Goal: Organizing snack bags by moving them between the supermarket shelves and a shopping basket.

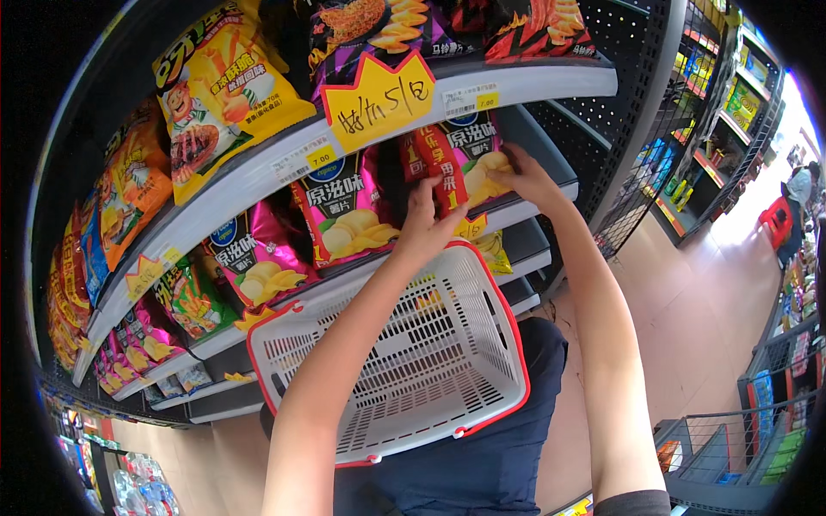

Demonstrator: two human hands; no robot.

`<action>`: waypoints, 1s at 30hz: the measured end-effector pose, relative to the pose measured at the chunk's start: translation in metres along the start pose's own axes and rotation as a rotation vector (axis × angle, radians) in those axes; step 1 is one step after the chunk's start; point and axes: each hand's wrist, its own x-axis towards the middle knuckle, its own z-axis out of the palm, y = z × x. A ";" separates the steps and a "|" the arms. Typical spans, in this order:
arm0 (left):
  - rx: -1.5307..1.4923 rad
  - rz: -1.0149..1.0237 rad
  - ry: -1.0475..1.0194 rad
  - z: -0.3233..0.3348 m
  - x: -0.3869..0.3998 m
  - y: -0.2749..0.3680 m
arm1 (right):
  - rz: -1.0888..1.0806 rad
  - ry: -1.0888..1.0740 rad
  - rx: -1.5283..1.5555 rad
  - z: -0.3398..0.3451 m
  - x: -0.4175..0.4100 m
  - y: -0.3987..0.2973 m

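Observation:
On the second shelf, a pink bag of potato chips (479,161) stands at the right end, between my two hands. My right hand (530,177) rests its fingers on the bag's right side. Close to the bag's red left edge, my left hand (429,226) has its thumb and fingers spread; whether it touches the bag is unclear. More pink chip bags (348,213) stand along the shelf to the left. Below my hands, a white plastic shopping basket (419,355) with a red rim sits tilted over my lap, with nothing seen inside.
The upper shelf edge (548,84) juts out above my hands, with a yellow crown-shaped price sign (381,97) on it. Yellow chip bags (226,97) stand above. At right are a wire mesh panel (645,161), an aisle floor (697,309) and, far off, a person with a red basket (776,220).

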 end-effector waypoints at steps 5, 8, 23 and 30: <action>0.030 0.031 -0.039 -0.002 -0.013 -0.005 | 0.062 -0.050 0.015 0.014 -0.018 -0.007; 0.093 0.117 -0.063 0.006 -0.009 -0.002 | -0.021 -0.017 0.098 0.017 -0.023 -0.001; 0.772 -0.198 0.420 -0.144 -0.285 0.019 | 0.206 -0.053 0.306 0.052 -0.269 0.021; 0.493 -0.643 0.407 -0.177 -0.420 -0.033 | 0.427 0.071 0.197 0.091 -0.269 -0.002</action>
